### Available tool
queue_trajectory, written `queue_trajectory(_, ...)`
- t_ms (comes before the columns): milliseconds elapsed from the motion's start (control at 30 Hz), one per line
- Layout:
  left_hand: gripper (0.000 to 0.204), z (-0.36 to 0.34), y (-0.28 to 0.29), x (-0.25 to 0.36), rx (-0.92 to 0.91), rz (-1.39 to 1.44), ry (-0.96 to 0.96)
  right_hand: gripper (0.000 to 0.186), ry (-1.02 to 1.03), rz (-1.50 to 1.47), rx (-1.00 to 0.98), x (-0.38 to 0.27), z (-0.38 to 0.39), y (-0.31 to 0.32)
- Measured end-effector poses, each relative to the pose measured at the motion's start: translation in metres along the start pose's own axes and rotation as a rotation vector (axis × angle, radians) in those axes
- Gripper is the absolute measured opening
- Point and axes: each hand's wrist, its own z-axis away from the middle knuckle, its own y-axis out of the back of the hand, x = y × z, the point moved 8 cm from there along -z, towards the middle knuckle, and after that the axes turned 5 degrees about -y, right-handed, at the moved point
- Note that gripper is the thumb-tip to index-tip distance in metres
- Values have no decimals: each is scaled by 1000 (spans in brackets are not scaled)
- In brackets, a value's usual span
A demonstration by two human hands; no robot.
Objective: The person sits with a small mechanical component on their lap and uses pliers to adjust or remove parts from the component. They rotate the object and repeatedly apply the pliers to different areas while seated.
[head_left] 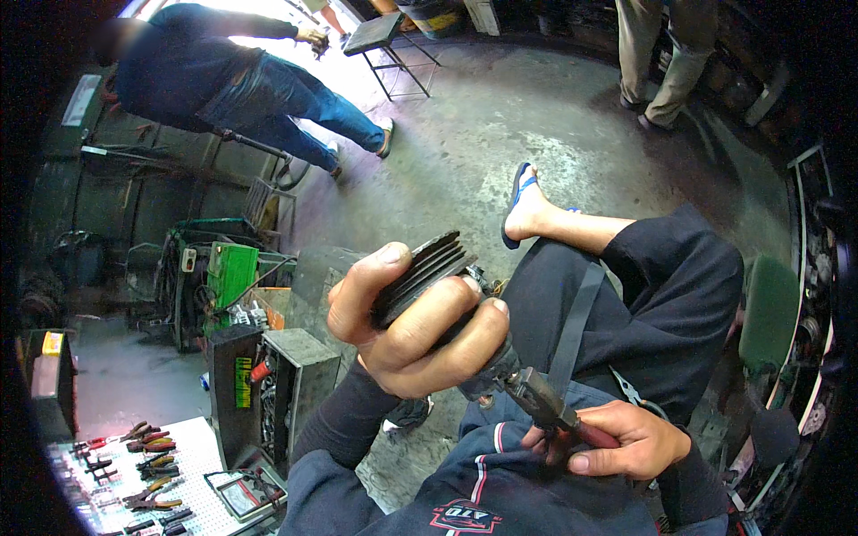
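Note:
My left hand is raised in front of my chest, its fingers wrapped round a dark part with a grooved pulley. Small fittings and thin wires stick out on the part's right side, and its lower end shows below my fingers. Closed round the red handles of a pair of pliers, my right hand is lower and to the right. The metal jaws meet the lower end of the pulley part. Whether they grip it or only touch it, I cannot tell.
On a white perforated board at lower left lie several pliers and a meter. Beside it stands an open metal box. Green equipment, a stool and two people standing are farther off.

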Motion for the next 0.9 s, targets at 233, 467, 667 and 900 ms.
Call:
queue_trajectory(233,37,3,-1,0,44,11,16,41,3,-161,-88,1,-2,0)
queue_trajectory(467,41,1,-5,0,7,77,27,45,10,-235,-31,13,-2,-1)
queue_trajectory(667,46,1,-9,-1,8,107,74,36,118,205,93,-2,-5,0)
queue_trajectory(900,42,0,-7,2,-1,65,19,23,268,432,281,-14,-2,-6)
